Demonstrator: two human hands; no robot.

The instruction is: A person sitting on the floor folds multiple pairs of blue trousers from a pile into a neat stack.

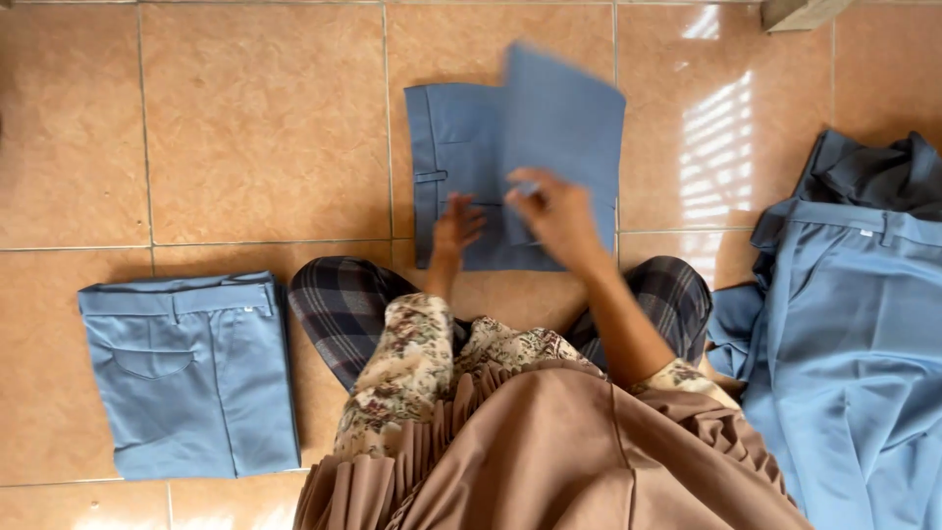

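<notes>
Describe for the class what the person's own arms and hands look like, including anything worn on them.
Both hands are bare: no gloves, and no rings or watch can be made out. The left hand comes out of a cream sleeve printed with dark flowers that reaches the wrist. The right hand has a bare forearm; the same floral sleeve sits pushed up near the elbow.

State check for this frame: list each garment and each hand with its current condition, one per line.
Blue trousers in front of the person: partly folded, one flap lifted and blurred.
Left hand: flat, pressing on those trousers.
Right hand: gripping the lifted flap.
Folded blue trousers: folded flat on the tile floor.
Pile of blue trousers: unfolded, heaped.
</notes>
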